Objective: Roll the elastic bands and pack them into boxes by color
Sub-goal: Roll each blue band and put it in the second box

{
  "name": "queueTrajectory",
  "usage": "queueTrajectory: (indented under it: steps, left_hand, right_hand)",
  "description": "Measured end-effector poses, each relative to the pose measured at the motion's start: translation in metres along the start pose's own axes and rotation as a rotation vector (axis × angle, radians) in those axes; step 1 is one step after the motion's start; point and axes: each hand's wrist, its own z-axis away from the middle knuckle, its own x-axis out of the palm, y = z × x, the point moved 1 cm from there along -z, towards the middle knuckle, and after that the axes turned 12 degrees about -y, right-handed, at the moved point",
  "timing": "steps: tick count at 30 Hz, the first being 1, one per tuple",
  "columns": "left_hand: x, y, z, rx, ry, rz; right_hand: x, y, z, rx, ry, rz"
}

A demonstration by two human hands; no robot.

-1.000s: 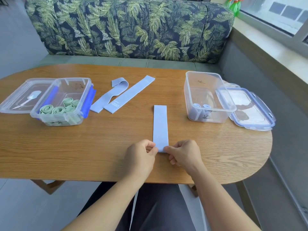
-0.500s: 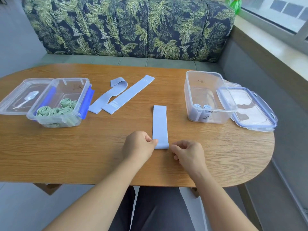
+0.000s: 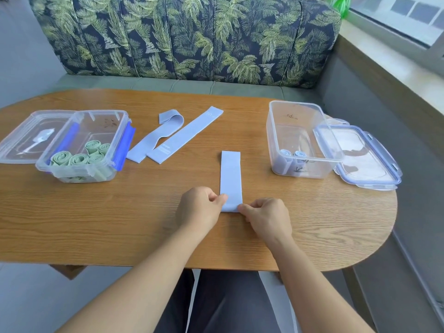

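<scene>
A light blue elastic band (image 3: 231, 175) lies flat and straight on the wooden table (image 3: 144, 224), pointing away from me. My left hand (image 3: 200, 207) pinches its near left corner. My right hand (image 3: 266, 217) pinches its near right corner. Two more blue bands (image 3: 168, 138) lie loose further back on the left. A clear box (image 3: 84, 145) at the left holds several rolled green bands (image 3: 79, 158). A clear box (image 3: 300, 138) at the right holds two rolled blue bands (image 3: 293, 155).
One lid (image 3: 26, 138) with a white spoon on it lies left of the green box. Another lid (image 3: 365, 157) leans at the right box, near the table's right edge. A leaf-patterned sofa (image 3: 187, 37) stands behind the table.
Both hands have shifted slightly away from me along the band's near end, and the band now looks a little shorter. The boxes and loose bands have not moved.
</scene>
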Motion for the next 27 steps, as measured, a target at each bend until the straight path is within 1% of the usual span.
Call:
queueTrajectory:
  steps: [3,6,13,19,23,27]
  left_hand:
    - [0.001,-0.007,0.009,0.031,0.041,0.120]
    - [0.001,-0.007,0.015,0.023,0.006,0.186]
    - [0.001,-0.005,0.019,-0.025,-0.037,0.155]
    - [0.006,-0.017,0.046,0.017,-0.068,0.151]
    - [0.009,-0.020,0.055,0.046,-0.065,0.125]
    - [0.008,-0.017,0.051,0.039,-0.053,0.111]
  right_hand:
    - [-0.001,-0.001,0.000,0.010,-0.002,0.004]
    - [-0.002,-0.003,-0.002,0.012,-0.018,-0.028]
    - [-0.003,0.001,0.003,0.006,-0.041,-0.055]
    - [-0.002,0.019,0.028,0.015,-0.083,-0.003]
    - [-0.001,0.023,0.037,-0.006,-0.071,0.017]
    - [-0.002,0.020,0.033,0.012,-0.062,0.030]
